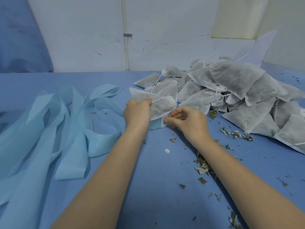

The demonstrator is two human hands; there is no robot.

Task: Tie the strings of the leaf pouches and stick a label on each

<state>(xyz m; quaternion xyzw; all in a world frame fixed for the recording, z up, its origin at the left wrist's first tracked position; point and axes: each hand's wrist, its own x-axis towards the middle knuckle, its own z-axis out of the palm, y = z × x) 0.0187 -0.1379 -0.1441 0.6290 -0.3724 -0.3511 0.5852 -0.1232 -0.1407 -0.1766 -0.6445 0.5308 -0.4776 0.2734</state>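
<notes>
Head view only, so I go by that. Left hand (137, 111) grips a leaf pouch (162, 103) by its gathered neck, its fingers (146, 101) curled round the white fabric, and I see the pouch lifted a little above the table (148, 187), just in front of the pile. A white string (160, 98) runs across the pouch from the spot where those fingers close. My right hand (186, 119) sits just beside the pouch's lower edge, thumb and forefinger pinched together on a small white label (164, 124) that lies at the edge of a light blue backing strip (156, 125); I cannot tell whether the label is already free of the strip. The other fingers of that hand are loosely curled and hold nothing that I can make out.

To the right and behind, a heap of filled pouches (239, 90) lies on the blue table, several with loose white strings trailing over them. Dried leaf crumbs (203, 164) are scattered on the table near my right forearm and along the foot of the heap. On the left, long ribbons of spent blue backing (49, 123) lie in loops and folds, well apart from the heap. A tiny white scrap (167, 150) rests on the table between my forearms. Behind the table stands a pale wall (82, 38) with a thin white pipe (125, 47) running down it.
</notes>
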